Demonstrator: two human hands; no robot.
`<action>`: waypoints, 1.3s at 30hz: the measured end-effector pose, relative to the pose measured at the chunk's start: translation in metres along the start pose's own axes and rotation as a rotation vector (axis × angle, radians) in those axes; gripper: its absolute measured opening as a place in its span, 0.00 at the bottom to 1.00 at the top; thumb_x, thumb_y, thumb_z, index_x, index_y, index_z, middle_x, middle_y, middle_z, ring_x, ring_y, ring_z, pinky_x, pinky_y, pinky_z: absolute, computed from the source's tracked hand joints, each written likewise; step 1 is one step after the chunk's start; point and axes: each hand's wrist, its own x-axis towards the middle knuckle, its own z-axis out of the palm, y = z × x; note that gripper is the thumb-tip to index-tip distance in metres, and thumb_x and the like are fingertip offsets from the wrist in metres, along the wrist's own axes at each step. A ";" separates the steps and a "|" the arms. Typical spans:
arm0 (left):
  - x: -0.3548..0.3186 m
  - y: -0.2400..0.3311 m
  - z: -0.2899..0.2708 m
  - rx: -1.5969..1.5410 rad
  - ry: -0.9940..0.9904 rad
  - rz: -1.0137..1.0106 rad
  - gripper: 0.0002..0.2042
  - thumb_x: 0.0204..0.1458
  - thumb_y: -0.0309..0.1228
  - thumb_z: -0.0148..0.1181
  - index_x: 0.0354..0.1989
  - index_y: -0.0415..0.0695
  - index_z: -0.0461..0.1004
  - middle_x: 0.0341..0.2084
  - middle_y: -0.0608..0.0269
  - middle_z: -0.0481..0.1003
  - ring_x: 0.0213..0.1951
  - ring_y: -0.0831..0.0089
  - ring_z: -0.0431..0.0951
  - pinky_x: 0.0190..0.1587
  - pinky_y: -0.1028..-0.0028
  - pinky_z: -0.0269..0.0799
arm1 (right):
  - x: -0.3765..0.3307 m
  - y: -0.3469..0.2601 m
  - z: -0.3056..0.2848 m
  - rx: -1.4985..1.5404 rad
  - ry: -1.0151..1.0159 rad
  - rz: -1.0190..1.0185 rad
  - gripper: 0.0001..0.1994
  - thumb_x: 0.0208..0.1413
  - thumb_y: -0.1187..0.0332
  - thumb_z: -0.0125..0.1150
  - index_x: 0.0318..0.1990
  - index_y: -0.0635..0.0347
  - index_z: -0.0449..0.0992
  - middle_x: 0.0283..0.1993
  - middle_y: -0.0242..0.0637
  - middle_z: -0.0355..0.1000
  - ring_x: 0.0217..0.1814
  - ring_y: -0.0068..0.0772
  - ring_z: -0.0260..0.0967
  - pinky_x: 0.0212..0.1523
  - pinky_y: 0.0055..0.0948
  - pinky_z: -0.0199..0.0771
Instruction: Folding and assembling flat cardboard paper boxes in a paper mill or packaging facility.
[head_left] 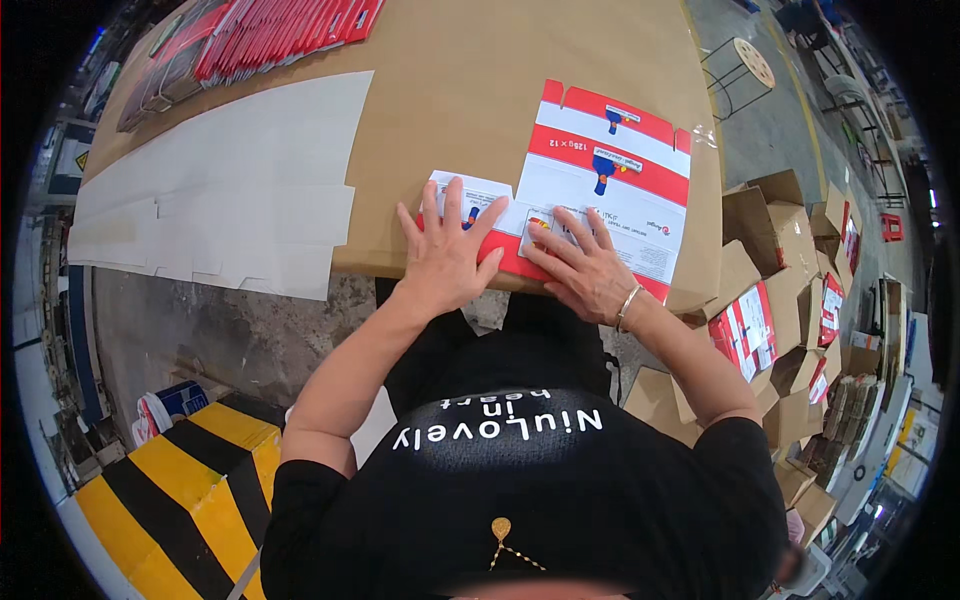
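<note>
We see the fingers (453,208) of our left hand (445,265) spread open and laid flat on the narrower left part of a red and white flattened carton (640,210). Our right hand (590,275) rests on its wider part, fingers open and slightly bent, a bracelet (627,307) at the wrist. The carton lies at the near edge of the brown-covered desk (460,100), partly hidden under both hands. To our left, white cardboard sheets (230,180) fill the near side of the desk; beyond them, at the far left, lies a row of red flat packs (290,38). Open cardboard boxes (755,220) crowd the floor on our right, with a stool (753,62) farther off. A yellow-and-black striped block (185,490) stands near, on our left.
</note>
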 end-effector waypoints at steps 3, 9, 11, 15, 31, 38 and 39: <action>0.025 0.012 0.000 0.017 -0.029 -0.154 0.32 0.55 0.50 0.60 0.70 0.62 0.63 0.66 0.44 0.55 0.68 0.39 0.51 0.58 0.23 0.46 | 0.002 0.001 -0.001 0.014 0.011 -0.034 0.32 0.57 0.61 0.62 0.70 0.30 0.61 0.76 0.35 0.52 0.79 0.53 0.42 0.74 0.66 0.39; 0.064 -0.028 0.002 -0.068 0.243 -0.331 0.31 0.55 0.46 0.61 0.68 0.57 0.64 0.68 0.45 0.54 0.68 0.40 0.52 0.60 0.25 0.47 | 0.022 0.102 -0.022 -0.002 0.260 0.117 0.27 0.51 0.71 0.61 0.60 0.37 0.76 0.64 0.39 0.71 0.69 0.47 0.63 0.67 0.52 0.61; 0.050 -0.037 -0.006 -0.138 0.373 -0.301 0.30 0.54 0.45 0.62 0.67 0.55 0.66 0.68 0.45 0.53 0.68 0.39 0.52 0.62 0.26 0.45 | 0.025 0.174 -0.028 0.224 0.389 0.548 0.25 0.52 0.75 0.61 0.60 0.48 0.76 0.54 0.48 0.76 0.55 0.54 0.73 0.61 0.48 0.70; 0.006 -0.052 0.014 -0.270 0.341 -0.127 0.27 0.54 0.42 0.62 0.64 0.52 0.69 0.66 0.45 0.58 0.67 0.41 0.56 0.69 0.45 0.52 | 0.061 0.265 -0.050 1.411 0.395 0.604 0.37 0.57 0.73 0.66 0.74 0.52 0.56 0.52 0.46 0.77 0.46 0.30 0.78 0.46 0.30 0.80; 0.003 -0.051 0.014 -0.269 0.234 -0.130 0.26 0.47 0.37 0.62 0.59 0.57 0.73 0.61 0.53 0.67 0.64 0.51 0.64 0.68 0.48 0.58 | 0.564 0.208 0.031 0.461 0.402 0.512 0.24 0.67 0.51 0.48 0.65 0.50 0.65 0.49 0.53 0.79 0.52 0.53 0.77 0.54 0.48 0.75; -0.006 -0.053 0.011 -0.243 0.254 -0.145 0.26 0.50 0.39 0.62 0.60 0.54 0.73 0.61 0.54 0.66 0.65 0.51 0.63 0.69 0.48 0.56 | 0.444 0.147 0.017 0.871 0.365 0.361 0.21 0.67 0.54 0.48 0.55 0.57 0.78 0.31 0.41 0.80 0.31 0.32 0.79 0.34 0.34 0.77; -0.001 -0.056 0.015 -0.251 0.266 -0.116 0.26 0.50 0.39 0.62 0.60 0.54 0.73 0.61 0.54 0.66 0.65 0.51 0.63 0.69 0.48 0.56 | 0.408 0.147 0.021 0.838 0.402 0.313 0.19 0.67 0.56 0.49 0.55 0.55 0.79 0.30 0.39 0.79 0.29 0.29 0.77 0.33 0.33 0.76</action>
